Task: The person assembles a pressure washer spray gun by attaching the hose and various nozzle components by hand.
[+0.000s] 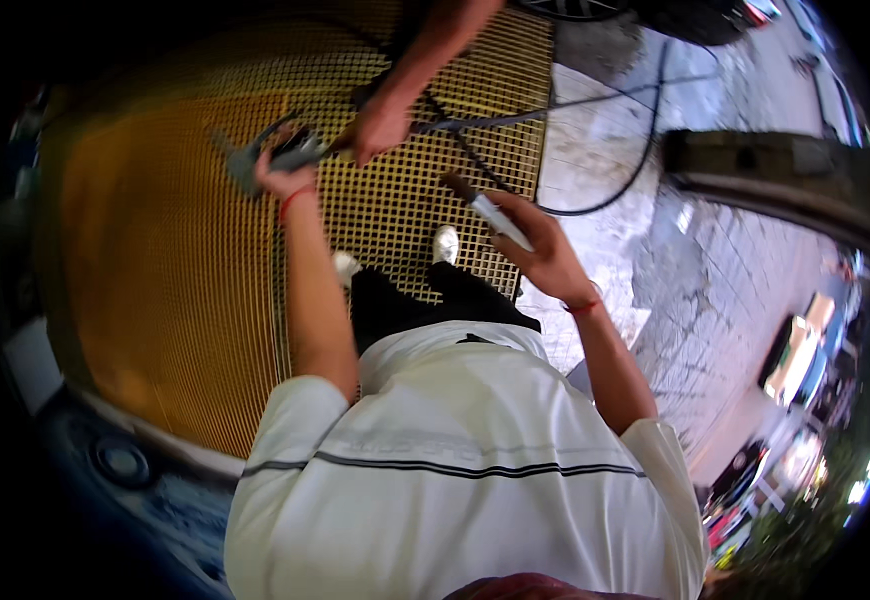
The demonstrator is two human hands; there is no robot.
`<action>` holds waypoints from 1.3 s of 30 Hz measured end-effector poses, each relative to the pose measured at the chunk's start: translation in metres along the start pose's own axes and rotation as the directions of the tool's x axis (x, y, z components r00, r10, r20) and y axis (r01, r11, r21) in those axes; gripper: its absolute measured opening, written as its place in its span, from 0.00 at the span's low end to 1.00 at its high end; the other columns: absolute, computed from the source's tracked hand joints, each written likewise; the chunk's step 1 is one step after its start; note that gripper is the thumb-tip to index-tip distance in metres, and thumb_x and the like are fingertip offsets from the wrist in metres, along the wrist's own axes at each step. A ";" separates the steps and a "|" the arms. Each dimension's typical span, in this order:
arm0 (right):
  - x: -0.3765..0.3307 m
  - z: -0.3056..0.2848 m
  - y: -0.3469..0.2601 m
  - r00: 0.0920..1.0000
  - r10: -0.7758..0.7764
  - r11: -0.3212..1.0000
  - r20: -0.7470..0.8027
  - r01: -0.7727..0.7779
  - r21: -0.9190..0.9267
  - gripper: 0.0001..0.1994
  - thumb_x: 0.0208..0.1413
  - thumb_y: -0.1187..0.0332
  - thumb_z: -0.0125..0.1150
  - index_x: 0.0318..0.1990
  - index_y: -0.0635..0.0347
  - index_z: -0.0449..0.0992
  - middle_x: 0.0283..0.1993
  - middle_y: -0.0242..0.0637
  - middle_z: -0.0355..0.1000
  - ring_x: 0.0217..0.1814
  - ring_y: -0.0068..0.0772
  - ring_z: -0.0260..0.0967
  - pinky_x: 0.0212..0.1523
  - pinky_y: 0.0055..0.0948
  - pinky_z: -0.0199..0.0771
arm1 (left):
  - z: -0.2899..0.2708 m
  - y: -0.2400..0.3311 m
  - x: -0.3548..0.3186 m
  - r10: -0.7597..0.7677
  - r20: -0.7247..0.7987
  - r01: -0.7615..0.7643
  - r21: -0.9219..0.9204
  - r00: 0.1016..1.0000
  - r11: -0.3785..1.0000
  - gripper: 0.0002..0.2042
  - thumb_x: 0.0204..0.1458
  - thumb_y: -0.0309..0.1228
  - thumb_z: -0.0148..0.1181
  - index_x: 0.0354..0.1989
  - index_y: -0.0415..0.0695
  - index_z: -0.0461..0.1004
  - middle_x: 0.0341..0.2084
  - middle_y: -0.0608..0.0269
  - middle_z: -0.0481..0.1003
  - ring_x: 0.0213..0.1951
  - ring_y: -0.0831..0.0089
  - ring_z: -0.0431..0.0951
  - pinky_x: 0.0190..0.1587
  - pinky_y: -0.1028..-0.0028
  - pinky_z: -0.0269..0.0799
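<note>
My right hand (540, 250) is closed around a slim white-handled tool with a dark brown end (500, 218), which points up and to the left. Farther off on the left, my left hand (285, 180) grips a grey object with dark parts (245, 165); motion blur hides its exact kind. Another person's hand (380, 128) reaches in from the far side, close beside my left hand. It is at a long dark rod (515, 118) that stretches to the right. Whether that hand touches the grey object I cannot tell.
Underfoot lies a yellow floor grating (185, 270), bordered on the right by wet pale paving (595, 165). A black hose (645, 165) loops across both. A dark beam-like object (775, 180) juts in from the right. Parked vehicles (795, 355) stand beyond, and part of a wheel (580, 8) shows at the top.
</note>
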State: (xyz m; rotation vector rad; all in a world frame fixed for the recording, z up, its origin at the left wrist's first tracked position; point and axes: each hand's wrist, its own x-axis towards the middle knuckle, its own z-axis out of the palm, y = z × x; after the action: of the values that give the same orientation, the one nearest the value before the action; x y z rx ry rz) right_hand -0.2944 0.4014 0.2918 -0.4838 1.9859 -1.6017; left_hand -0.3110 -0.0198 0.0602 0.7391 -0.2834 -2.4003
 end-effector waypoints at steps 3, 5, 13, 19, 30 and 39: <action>0.002 0.016 0.004 0.992 0.125 0.980 -0.020 -0.120 0.155 0.23 0.61 0.79 0.62 0.65 0.64 0.70 0.56 0.34 0.75 0.57 0.24 0.71 0.60 0.27 0.71 | -0.029 0.057 -0.026 0.082 -0.062 -0.077 0.084 0.995 0.993 0.21 0.61 0.37 0.47 0.54 0.36 0.77 0.50 0.50 0.80 0.55 0.52 0.78 0.69 0.46 0.62; 0.010 0.042 0.008 0.990 0.136 0.941 -0.023 -0.122 0.317 0.23 0.62 0.78 0.63 0.65 0.63 0.70 0.56 0.30 0.73 0.55 0.22 0.72 0.59 0.26 0.73 | -0.058 0.103 -0.048 0.158 -0.012 -0.153 0.192 0.987 0.969 0.14 0.65 0.35 0.47 0.48 0.43 0.78 0.44 0.57 0.81 0.50 0.60 0.79 0.60 0.53 0.68; 0.076 0.181 -0.022 0.976 -0.017 0.938 0.215 -0.059 0.341 0.17 0.61 0.79 0.63 0.56 0.60 0.74 0.49 0.32 0.76 0.54 0.25 0.73 0.58 0.29 0.75 | -0.089 0.225 -0.108 0.193 0.002 -0.189 0.214 0.981 0.958 0.14 0.69 0.35 0.51 0.56 0.41 0.73 0.45 0.61 0.78 0.47 0.67 0.77 0.44 0.69 0.72; 0.164 0.325 -0.074 0.899 -0.063 0.929 0.434 -0.106 0.353 0.16 0.64 0.77 0.62 0.57 0.58 0.70 0.46 0.33 0.78 0.49 0.26 0.76 0.55 0.29 0.76 | -0.056 0.356 -0.109 0.300 -0.065 -0.259 0.353 0.952 0.899 0.35 0.67 0.47 0.58 0.74 0.37 0.57 0.64 0.53 0.71 0.66 0.62 0.70 0.65 0.60 0.66; 0.300 0.547 -0.140 0.829 -0.162 0.945 0.536 -0.026 0.326 0.13 0.65 0.79 0.60 0.56 0.64 0.74 0.42 0.32 0.79 0.46 0.25 0.78 0.54 0.29 0.79 | -0.008 0.613 -0.030 0.547 0.038 -0.510 0.419 0.836 0.751 0.21 0.62 0.39 0.66 0.55 0.37 0.73 0.49 0.55 0.81 0.52 0.65 0.80 0.55 0.67 0.73; 0.426 0.774 -0.212 0.838 -0.141 0.932 0.527 -0.066 0.356 0.15 0.61 0.74 0.66 0.55 0.63 0.76 0.41 0.31 0.78 0.45 0.22 0.78 0.51 0.25 0.79 | -0.010 0.832 0.090 0.582 -0.070 -0.522 0.365 0.810 0.771 0.19 0.62 0.44 0.64 0.52 0.42 0.78 0.46 0.63 0.81 0.50 0.74 0.78 0.49 0.75 0.66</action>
State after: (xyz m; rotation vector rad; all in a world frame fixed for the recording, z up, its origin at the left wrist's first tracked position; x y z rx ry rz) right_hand -0.1712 -0.4987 0.3045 -0.7375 1.2296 -1.5794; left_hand 0.0408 -0.7361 0.3132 0.8685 -0.7361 -1.7220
